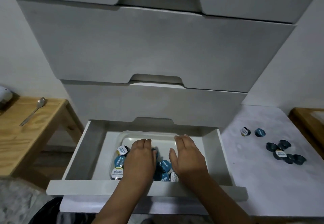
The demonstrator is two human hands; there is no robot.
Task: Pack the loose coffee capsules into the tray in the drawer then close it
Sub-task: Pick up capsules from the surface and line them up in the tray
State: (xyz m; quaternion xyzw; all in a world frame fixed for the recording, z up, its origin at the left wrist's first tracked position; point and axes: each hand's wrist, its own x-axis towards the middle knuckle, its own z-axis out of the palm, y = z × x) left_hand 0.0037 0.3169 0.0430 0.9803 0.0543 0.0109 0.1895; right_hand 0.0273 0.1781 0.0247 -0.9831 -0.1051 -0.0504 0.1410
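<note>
The bottom drawer [143,189] of a white chest is pulled out. Inside it sits a clear plastic tray [150,137] holding several coffee capsules [119,161] with blue or white lids. My left hand [141,159] is palm down over the capsules in the tray, fingers together, a dark capsule just at its fingertips; whether it grips one I cannot tell. My right hand [188,155] hovers flat and open over the tray's right side. Several loose capsules [283,151] lie on the white surface to the right, two more [252,132] a little farther back.
Closed white drawers [154,53] rise above the open one. A wooden table [22,132] at the left carries a metal spoon [33,110]. A wooden edge [308,123] shows at the far right. A grey textured fabric [19,202] lies at the lower left.
</note>
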